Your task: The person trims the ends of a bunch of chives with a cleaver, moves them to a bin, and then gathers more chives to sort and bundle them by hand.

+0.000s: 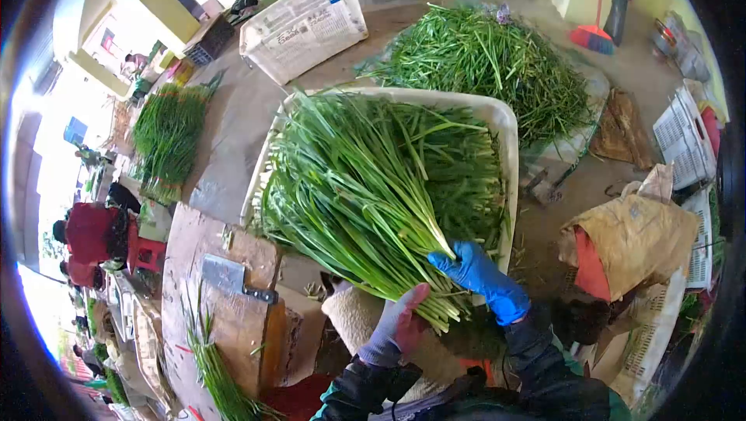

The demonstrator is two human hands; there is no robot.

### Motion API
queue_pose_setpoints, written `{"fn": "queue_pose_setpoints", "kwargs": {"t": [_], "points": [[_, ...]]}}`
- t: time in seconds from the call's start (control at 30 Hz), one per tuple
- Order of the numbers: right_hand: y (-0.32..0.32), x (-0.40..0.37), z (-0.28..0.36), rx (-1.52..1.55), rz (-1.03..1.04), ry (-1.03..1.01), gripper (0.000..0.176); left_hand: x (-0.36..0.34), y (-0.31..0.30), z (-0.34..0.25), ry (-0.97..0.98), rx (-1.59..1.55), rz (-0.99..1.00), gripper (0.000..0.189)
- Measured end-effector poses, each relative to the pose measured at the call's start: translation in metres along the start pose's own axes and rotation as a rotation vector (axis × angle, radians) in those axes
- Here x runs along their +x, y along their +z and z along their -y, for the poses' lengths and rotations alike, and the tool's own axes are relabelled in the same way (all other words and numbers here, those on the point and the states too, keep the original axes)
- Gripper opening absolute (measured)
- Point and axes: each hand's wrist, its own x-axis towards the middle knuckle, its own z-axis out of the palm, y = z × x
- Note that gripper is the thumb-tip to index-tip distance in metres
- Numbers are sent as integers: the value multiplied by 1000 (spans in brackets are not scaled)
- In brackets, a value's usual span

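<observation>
A large bunch of Chinese chives (365, 196) lies slantwise across a white tub (509, 122), pale stalk ends toward me. My left hand (400, 321), in a grey and pink glove, is closed around the lower stalks of the bunch just outside the tub's near rim. Over at the bunch's right edge, my right hand (478, 275), in a blue glove, has its fingers pinched on the white ends of a few chive stalks (431, 223). More chives (470, 176) are laid in the tub underneath.
A cleaver (233, 277) rests on a wooden board (186, 254) to the left, with a tied chive bundle (210, 359) below it. Behind the tub are a heap of loose greens (482, 64) and a white crate (307, 29). A brown sack (633, 242) stands at right.
</observation>
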Motion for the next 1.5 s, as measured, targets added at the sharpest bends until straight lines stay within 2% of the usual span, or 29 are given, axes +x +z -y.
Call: {"fn": "queue_pose_setpoints", "kwargs": {"t": [0.07,0.1,0.17,0.2,0.3,0.4,0.47,0.53,0.57,0.6,0.63,0.67,0.73,0.8,0.83,0.87,0.93,0.97,1.0,1.07,1.13,1.17,1.2,1.27,1.3,1.4,1.43,1.47,1.5], "points": [[0,-13,-9,24,124,172,54,1,-18,11,-35,-48,-48,31],[-11,-8,-5,-174,260,298,53,0,-24,17,-73,-96,-80,30],[-14,-6,-17,-264,5,-31,57,-1,-22,20,-21,-105,-12,29],[-26,-2,-12,-467,81,46,57,3,-27,22,-31,-141,12,30],[-43,1,-5,-417,119,-1,56,6,-44,31,74,-149,-52,33],[-47,-6,4,-398,28,-135,55,7,-47,31,62,-156,-41,36],[-49,-9,11,-352,86,-39,45,0,-36,29,89,-136,-86,39],[-45,-11,19,-303,116,40,47,-9,-24,26,152,-145,-124,41],[-39,-13,14,-302,141,29,50,4,-38,28,80,-158,-25,44],[-32,-14,6,-301,165,15,52,5,-37,28,81,-162,-26,44],[-16,-14,-5,-156,92,-73,54,7,-34,27,121,-145,-27,43],[-9,-17,-15,-160,141,40,46,9,-32,29,160,-127,-28,43],[9,-24,-11,202,88,62,37,26,-33,34,231,-83,-90,40],[16,-29,3,133,203,248,33,26,-17,26,283,-78,-63,35],[20,-33,19,264,144,134,31,15,-2,18,268,-141,-59,30],[15,-32,21,265,143,133,31,13,-3,16,269,-139,-59,30],[-2,-26,17,431,253,281,30,9,-8,11,326,64,-127,33],[-9,-24,10,367,181,234,28,13,-17,10,328,138,-209,35],[-20,-20,-2,212,137,170,31,9,-21,3,279,155,-150,37],[-40,-21,-21,183,13,358,32,2,-30,-6,191,167,-179,38],[-61,-16,-31,-46,29,297,36,-14,-28,-12,273,233,-112,42],[-69,-17,-24,-300,79,280,38,-16,-33,-14,227,191,-100,40],[-75,-21,-10,-299,81,279,38,-19,-34,-16,181,150,-84,38],[-83,-28,7,-581,209,158,39,-19,-34,-17,165,138,-71,38],[-86,-33,7,-498,84,23,34,-19,-33,-16,146,125,-58,39],[-107,-36,17,-483,-28,101,31,-22,-30,-16,165,137,-65,39],[-107,-37,16,-389,-74,0,27,-21,-32,-15,163,136,-65,39],[-101,-40,19,-391,-76,3,27,-18,-35,-13,165,135,-53,40],[-87,-43,29,-155,48,127,26,-15,-37,-12,169,135,-40,41]]}}
